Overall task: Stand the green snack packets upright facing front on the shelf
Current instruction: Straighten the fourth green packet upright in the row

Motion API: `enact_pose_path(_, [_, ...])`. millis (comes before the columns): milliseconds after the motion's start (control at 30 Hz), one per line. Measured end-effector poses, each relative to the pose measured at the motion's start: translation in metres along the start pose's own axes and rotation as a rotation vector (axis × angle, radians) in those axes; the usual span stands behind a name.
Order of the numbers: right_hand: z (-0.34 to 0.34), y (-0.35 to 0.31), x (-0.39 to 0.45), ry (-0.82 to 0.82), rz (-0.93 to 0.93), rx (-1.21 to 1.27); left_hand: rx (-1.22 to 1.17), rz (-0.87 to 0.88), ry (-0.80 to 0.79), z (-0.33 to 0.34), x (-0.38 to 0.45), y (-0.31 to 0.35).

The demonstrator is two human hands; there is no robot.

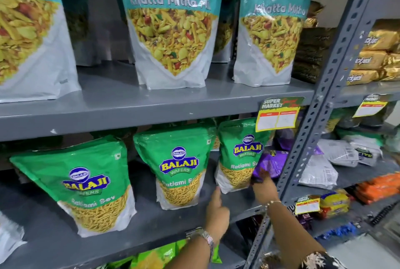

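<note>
Both arms reach up and forward from the lower right. The left hand [216,209], a watch on its wrist, has its fingers loosely curled, index extended. The right hand [265,189], with a bracelet, stretches flat, fingertips forward.

1. Grey painted metal shelf [129,104], matt, with a few small chips on the front lip.
2. Above that shelf, teal and white packets [173,26] of glossy plastic film, creased and catching the light.
3. Just below the shelf, green snack packets [175,160] in smooth, shiny plastic, lightly wrinkled near the top seals.
4. Right of the green packets, a purple packet [271,163] of glossy foil-like film.
5. Hanging from the shelf lip, a yellow price tag [278,115], seemingly glossy card.
6. Right of the shelf, a perforated grey metal upright [329,86], matt.
7. Beyond the upright, gold packets [376,52], metallic and shiny.
8. Below the shelf, a steel link watch [205,237], polished.
</note>
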State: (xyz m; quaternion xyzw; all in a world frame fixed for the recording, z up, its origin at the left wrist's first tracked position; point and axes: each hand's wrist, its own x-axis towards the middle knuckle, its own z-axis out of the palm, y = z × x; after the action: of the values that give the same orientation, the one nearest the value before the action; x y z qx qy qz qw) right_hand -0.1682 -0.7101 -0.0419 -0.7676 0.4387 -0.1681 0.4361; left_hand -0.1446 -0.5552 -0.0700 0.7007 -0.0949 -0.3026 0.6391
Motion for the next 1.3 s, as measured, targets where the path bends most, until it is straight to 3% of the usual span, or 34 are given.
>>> enact_pose_path(133, [-0.009, 0.003, 0.012, -0.204, -0.005, 0.062, 0.263, 0.092, 0.101, 0.0, 0.034, 0.014])
enact_pose_path(200, [-0.008, 0.001, 0.018, -0.272, -0.009, 0.034, 0.225, 0.154, 0.101, -0.001, 0.044, 0.02])
enact_pose_path(333, [0.001, 0.003, 0.023, -0.255, -0.047, 0.071, 0.213, 0.19, 0.025, -0.004, 0.054, 0.022])
enact_pose_path(633, [0.008, 0.013, 0.011, -0.285, 0.023, 0.342, 0.183, 0.171, 0.014, -0.002, 0.046, 0.02])
enact_pose_path(833, [-0.001, 0.017, 0.007, -0.266, 0.027, 0.324, 0.201, 0.246, -0.005, 0.01, 0.032, 0.023])
enact_pose_path(933, [-0.003, 0.015, 0.009, -0.269, 0.022, 0.307, 0.197, 0.193, 0.064, 0.015, 0.039, 0.028])
enact_pose_path(1067, [0.0, 0.011, 0.007, -0.3, 0.013, 0.317, 0.12, 0.153, 0.013, 0.007, 0.041, 0.029])
enact_pose_path(1300, [0.005, 0.012, 0.007, -0.293, 0.005, 0.286, 0.13, 0.218, 0.019, 0.001, 0.041, 0.026])
